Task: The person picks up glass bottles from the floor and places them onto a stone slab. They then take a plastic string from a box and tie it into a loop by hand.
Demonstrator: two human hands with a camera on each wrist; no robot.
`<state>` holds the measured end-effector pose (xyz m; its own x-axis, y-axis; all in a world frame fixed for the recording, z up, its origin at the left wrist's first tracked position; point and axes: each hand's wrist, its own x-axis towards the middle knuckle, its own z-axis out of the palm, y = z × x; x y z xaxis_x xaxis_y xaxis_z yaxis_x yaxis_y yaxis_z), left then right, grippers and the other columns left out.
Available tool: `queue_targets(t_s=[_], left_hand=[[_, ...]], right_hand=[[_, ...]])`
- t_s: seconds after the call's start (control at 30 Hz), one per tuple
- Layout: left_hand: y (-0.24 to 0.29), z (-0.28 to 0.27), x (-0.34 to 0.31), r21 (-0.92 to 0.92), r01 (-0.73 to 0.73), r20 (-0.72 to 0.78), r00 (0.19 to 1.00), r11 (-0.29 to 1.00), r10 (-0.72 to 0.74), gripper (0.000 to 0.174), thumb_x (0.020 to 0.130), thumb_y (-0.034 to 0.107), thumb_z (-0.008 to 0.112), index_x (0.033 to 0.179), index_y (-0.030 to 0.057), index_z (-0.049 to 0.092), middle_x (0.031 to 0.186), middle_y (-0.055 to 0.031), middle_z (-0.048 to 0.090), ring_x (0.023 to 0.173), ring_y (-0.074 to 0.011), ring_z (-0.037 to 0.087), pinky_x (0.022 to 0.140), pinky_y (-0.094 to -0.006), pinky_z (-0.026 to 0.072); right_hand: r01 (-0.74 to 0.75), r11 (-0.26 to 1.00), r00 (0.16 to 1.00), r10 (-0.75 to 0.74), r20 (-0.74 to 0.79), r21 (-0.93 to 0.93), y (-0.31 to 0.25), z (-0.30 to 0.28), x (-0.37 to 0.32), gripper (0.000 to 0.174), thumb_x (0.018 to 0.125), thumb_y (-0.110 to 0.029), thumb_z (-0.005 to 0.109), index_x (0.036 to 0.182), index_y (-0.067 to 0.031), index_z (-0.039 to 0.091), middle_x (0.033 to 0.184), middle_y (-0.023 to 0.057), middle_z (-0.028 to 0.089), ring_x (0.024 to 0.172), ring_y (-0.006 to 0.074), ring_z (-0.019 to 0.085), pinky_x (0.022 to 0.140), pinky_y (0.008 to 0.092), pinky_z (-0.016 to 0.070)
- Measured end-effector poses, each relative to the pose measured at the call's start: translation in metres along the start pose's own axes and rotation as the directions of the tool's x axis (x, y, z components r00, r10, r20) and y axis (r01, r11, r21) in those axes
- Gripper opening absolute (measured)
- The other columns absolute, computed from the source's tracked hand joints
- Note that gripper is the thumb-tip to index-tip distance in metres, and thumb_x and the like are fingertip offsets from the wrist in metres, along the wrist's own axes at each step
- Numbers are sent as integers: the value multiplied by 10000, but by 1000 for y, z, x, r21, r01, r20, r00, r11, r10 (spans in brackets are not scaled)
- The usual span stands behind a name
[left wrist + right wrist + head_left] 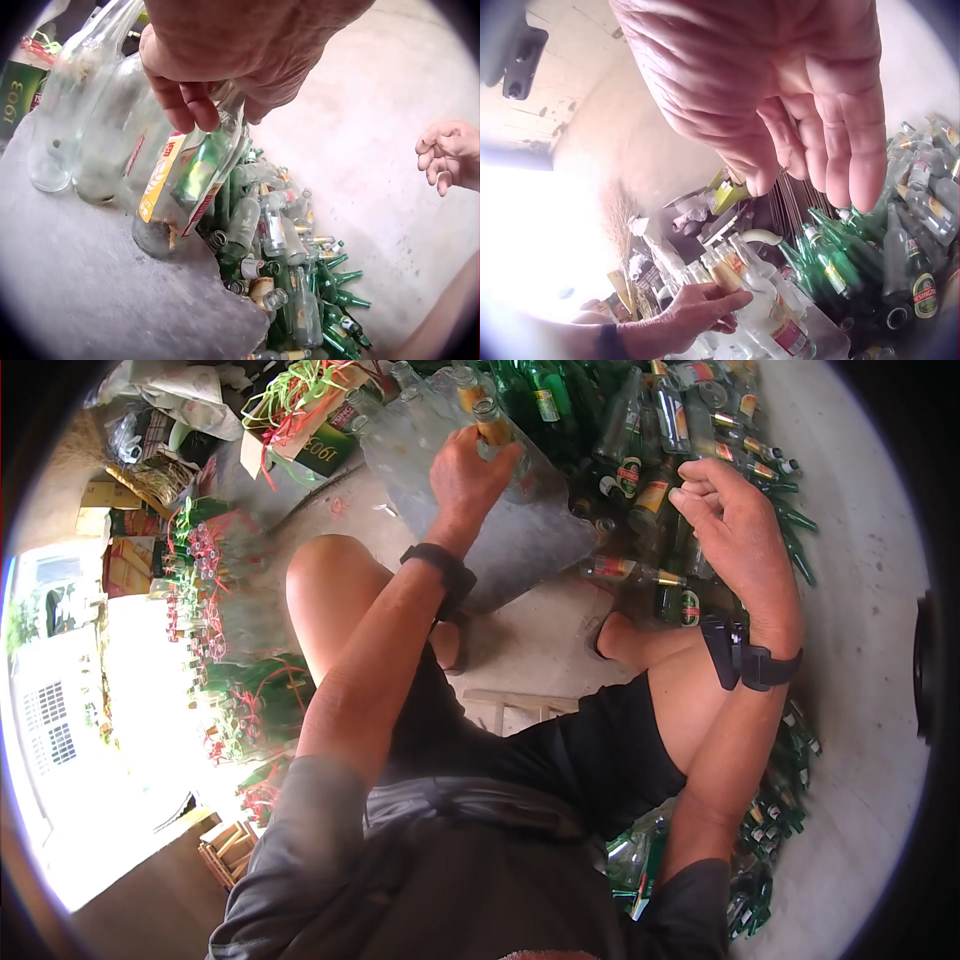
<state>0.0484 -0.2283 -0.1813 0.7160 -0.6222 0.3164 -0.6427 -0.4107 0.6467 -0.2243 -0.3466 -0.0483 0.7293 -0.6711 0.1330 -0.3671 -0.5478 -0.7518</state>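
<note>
My left hand (470,478) grips a clear glass bottle (157,191) by its upper part. The bottle has a yellow and red label and stands upright at the edge of a grey sheet (112,292). Beside it on the sheet stand more clear bottles (54,139) in a row. My right hand (738,528) is raised near the pile of loose bottles (640,495), its fingers loosely bent and nothing in them. In the right wrist view, the pile shows green and clear bottles, one green bottle (924,292) with an oval label.
A carton marked 1903 (318,455) with red and green ribbons (290,400) stands at the back left. Ribbon-tied bottle bundles (205,585) line the left side. More green bottles (770,810) lie along the right wall (860,660). A wooden stool (515,702) shows between the knees.
</note>
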Motion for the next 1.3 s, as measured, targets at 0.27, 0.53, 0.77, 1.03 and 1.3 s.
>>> queue_targets(t_s=[0.27,0.53,0.77,1.03,1.3], left_hand=[[-1,5,1,52,-54,-25,998,997,55,475,747,415,784,1040,46,723,1074,-128,683,950,-348,684,805,-444,542],[2,9,-1,47,-74,-50,996,996,76,443,763,398,788,1052,68,726,1067,-137,681,946,-360,678,802,-453,536],[4,7,-1,38,-25,2,1000,999,25,491,774,403,802,1119,68,708,1148,-152,656,1015,-354,667,863,-449,528],[18,-33,-23,-313,195,167,975,930,-149,668,861,211,816,1378,-54,486,1322,-163,584,846,-158,669,673,-289,569],[40,-66,-54,-357,288,409,904,889,-129,427,929,95,719,1296,-47,552,1227,-118,629,757,-95,624,669,-250,541]], right_hand=[[-202,964,967,225,-122,173,-4,-49,-22,314,959,-199,692,1203,-3,668,1034,48,683,912,116,635,756,281,533],[-350,905,892,400,-209,241,62,-92,-69,295,978,-209,671,1211,-28,680,1019,40,682,884,114,644,742,277,556],[-527,771,802,590,-92,357,197,-25,-106,283,917,-206,720,1108,-1,686,940,34,683,776,127,661,655,278,557],[-533,846,816,509,-274,-16,324,44,-95,428,815,-283,788,1039,57,657,886,176,694,816,321,684,751,405,559],[-682,687,721,575,-387,-250,358,88,-57,663,745,-361,818,1143,95,548,1159,341,585,1127,481,572,972,493,501]])
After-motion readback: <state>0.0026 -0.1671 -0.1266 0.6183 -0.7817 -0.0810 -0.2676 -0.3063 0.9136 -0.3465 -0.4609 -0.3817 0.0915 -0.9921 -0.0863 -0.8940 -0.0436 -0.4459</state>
